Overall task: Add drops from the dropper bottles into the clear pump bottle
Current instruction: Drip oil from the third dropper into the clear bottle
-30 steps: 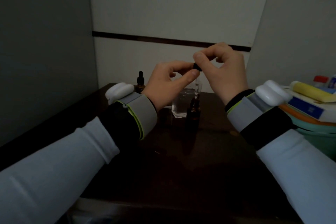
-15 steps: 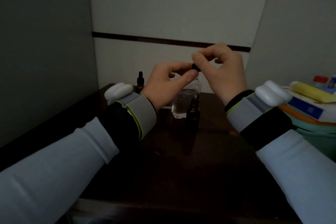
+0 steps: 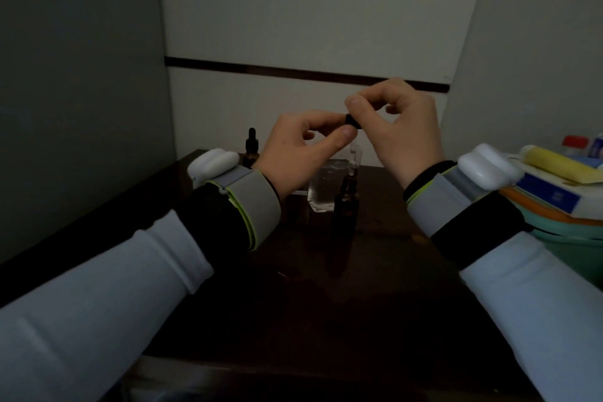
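My left hand [image 3: 298,153] and my right hand [image 3: 403,130] meet in mid-air, and both pinch a small black dropper cap [image 3: 351,121] between thumb and fingers. Its glass pipette [image 3: 354,157] hangs down below the fingers. Directly beneath stands an open amber dropper bottle [image 3: 346,206] on the dark table [image 3: 326,287]. Just behind it is the clear pump bottle [image 3: 321,192], partly hidden by my left hand. A second dropper bottle [image 3: 251,148] with its cap on stands at the back left.
At the right edge a green basket [image 3: 574,232] holds boxes, a yellow tube [image 3: 561,166] and a red-capped container [image 3: 576,142]. Walls close in the table at the left and the back. Grey bands with white pods sit on both wrists.
My right hand's fingers have shifted a little on the cap. The hands and the dropper stay at nearly the same place above the open bottle.
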The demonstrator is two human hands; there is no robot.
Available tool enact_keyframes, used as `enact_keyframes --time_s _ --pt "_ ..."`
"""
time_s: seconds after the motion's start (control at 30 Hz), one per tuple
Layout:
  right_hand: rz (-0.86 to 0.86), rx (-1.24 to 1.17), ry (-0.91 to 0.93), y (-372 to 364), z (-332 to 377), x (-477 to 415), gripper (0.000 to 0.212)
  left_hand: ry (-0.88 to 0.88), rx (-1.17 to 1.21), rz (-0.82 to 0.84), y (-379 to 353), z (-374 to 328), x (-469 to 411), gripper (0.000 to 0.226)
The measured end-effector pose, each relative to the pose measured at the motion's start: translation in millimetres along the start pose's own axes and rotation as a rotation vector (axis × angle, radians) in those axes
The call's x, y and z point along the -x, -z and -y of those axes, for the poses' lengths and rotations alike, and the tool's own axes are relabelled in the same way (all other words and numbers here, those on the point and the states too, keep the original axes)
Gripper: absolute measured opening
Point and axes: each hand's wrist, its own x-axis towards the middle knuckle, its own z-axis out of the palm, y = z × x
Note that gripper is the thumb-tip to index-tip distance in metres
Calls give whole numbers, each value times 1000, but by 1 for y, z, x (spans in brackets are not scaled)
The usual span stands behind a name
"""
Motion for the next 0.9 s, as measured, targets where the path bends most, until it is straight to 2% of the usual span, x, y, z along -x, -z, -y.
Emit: enact_keyframes --time_s 0.43,0.77,0.9 --pt "13 -9 -14 0 -1 0 11 -9 3 5 0 0 0 18" --pt "31 -2 -17 0 0 1 22 -1 7 16 0 0 1 19" --pt "41 -11 -30 -1 0 1 18 5 5 9 0 -1 2 21"
